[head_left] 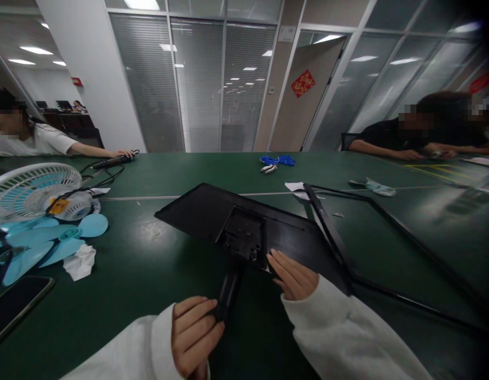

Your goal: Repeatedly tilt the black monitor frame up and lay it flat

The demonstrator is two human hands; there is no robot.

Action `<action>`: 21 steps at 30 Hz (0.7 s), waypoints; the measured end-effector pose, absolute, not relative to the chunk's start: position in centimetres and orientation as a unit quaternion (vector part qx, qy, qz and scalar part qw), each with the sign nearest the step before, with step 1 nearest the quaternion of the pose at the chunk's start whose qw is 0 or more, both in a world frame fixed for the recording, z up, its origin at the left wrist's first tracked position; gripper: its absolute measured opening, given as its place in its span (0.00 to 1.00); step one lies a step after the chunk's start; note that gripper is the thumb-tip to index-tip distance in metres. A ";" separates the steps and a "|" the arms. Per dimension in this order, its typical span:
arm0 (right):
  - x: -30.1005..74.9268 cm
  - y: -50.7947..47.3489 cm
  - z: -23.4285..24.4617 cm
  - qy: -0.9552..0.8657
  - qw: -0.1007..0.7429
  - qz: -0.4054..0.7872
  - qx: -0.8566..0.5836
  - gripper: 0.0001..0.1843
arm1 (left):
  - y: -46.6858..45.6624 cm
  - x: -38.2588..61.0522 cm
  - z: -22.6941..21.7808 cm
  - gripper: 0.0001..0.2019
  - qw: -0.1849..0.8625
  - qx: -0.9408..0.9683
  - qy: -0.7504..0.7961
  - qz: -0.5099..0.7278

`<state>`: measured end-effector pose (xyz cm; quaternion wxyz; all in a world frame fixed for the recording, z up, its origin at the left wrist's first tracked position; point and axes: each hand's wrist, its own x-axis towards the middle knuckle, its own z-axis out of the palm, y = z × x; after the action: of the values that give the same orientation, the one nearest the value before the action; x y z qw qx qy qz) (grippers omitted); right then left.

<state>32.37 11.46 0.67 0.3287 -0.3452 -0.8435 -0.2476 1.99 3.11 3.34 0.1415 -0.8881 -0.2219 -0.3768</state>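
Note:
A black monitor back shell (204, 211) lies face down on the green table (149, 264), with a recessed mount plate (244, 237) at its middle. A black stand arm (228, 290) runs from that plate toward me. My left hand (194, 332) is closed around the near end of the stand arm. My right hand (294, 277) rests on the shell just right of the mount plate, fingers together and stretched flat. Both arms wear white sleeves.
A thin black bezel frame (386, 216) lies to the right of the shell. At left are a white fan grille (26, 190), light-blue fan blades (50, 243), crumpled tissue (80, 262) and a phone (15, 306). Blue gloves (278, 160) lie farther back. Other people sit at the far left and far right.

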 end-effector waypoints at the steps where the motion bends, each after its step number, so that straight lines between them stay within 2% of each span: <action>1: 32.2 11.3 0.9 -0.849 0.329 -0.243 -0.334 0.29 | 2.6 1.8 3.7 0.22 0.141 -0.898 -0.217 -0.356; 5: 31.4 10.4 2.0 -0.873 0.329 -0.209 -0.293 0.28 | 1.6 1.3 4.3 0.23 0.146 -0.925 -0.202 -0.287; 9: 30.1 9.0 2.7 -0.894 0.331 -0.153 -0.261 0.26 | 1.8 1.5 3.8 0.22 0.165 -0.929 -0.188 -0.273; 14: 31.1 8.3 5.4 -0.890 0.351 -0.012 -0.292 0.23 | 2.3 2.1 3.1 0.25 0.137 -0.930 -0.193 -0.280; 16: 33.8 9.2 7.2 -0.859 0.375 0.042 -0.347 0.21 | 2.5 2.2 3.1 0.26 0.125 -0.932 -0.184 -0.285; 19: 39.6 11.6 8.6 -0.761 0.396 0.051 -0.512 0.19 | 2.8 2.0 3.0 0.28 0.115 -0.936 -0.175 -0.282; 21: 43.1 13.3 8.1 -0.640 0.356 0.047 -0.680 0.19 | 2.9 1.9 3.0 0.28 0.108 -0.939 -0.174 -0.276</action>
<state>43.09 13.34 8.06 0.3556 -0.6798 -0.6397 0.0470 1.87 2.91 2.98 0.1080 -0.9390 -0.1741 -0.2763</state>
